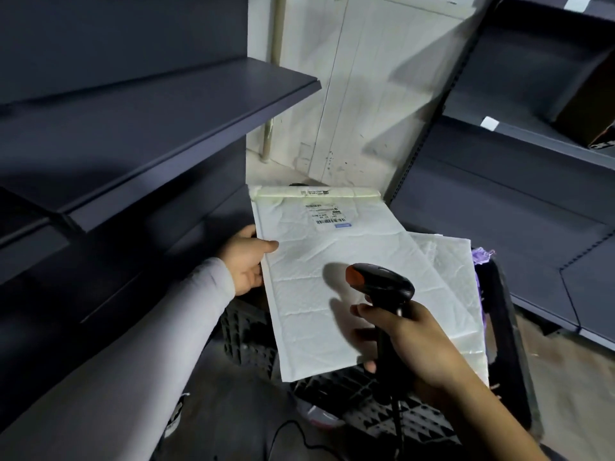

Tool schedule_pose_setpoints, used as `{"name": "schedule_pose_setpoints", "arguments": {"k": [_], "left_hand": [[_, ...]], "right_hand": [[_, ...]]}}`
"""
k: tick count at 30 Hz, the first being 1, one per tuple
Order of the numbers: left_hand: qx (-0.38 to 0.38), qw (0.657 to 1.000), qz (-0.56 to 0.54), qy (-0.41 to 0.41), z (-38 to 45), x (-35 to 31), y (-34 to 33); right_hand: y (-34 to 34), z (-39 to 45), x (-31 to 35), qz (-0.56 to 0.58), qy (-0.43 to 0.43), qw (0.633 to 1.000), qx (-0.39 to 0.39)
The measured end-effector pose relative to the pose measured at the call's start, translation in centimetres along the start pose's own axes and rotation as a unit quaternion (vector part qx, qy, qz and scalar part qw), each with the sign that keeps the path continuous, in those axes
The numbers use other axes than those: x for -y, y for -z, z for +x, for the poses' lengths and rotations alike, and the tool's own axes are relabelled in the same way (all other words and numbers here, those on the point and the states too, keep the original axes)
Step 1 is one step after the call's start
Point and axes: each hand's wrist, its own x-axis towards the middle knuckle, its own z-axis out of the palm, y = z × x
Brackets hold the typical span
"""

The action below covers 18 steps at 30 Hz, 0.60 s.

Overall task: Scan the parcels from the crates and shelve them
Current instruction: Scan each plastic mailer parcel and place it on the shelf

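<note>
Left hand (246,261) extended forward, thumb up, pinching; right hand (409,341) forward, fingers (361,311) curled in a grip.

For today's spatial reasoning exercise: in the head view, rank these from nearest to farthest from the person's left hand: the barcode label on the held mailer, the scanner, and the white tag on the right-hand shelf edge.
From the left hand:
1. Barcode label, just up and right, near the white mailer's top.
2. Scanner, lower right, gripped by the right hand.
3. White tag, far upper right on the shelf edge.

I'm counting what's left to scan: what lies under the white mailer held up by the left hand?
Under the white mailer a second white mailer sticks out on the right, over the black crate, with something purple beside it. Whatever else the crate holds is covered.
</note>
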Motion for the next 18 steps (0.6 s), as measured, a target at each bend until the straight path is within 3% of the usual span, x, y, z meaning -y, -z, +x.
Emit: {"name": "schedule_pose_setpoints", "arguments": {"k": [10,18], "left_hand": [[0.002,0.991,0.015,-0.131,0.8,-1.6,0.0],[0.042,0.984,-0.014,-0.170,1.2,-2.2,0.9]], "right_hand": [[-2.4,0.6,1.8,-0.054,-0.019,0.998,0.021],[-3.9,1.2,3.7,-0.080,0.027,0.996,0.015]]}}
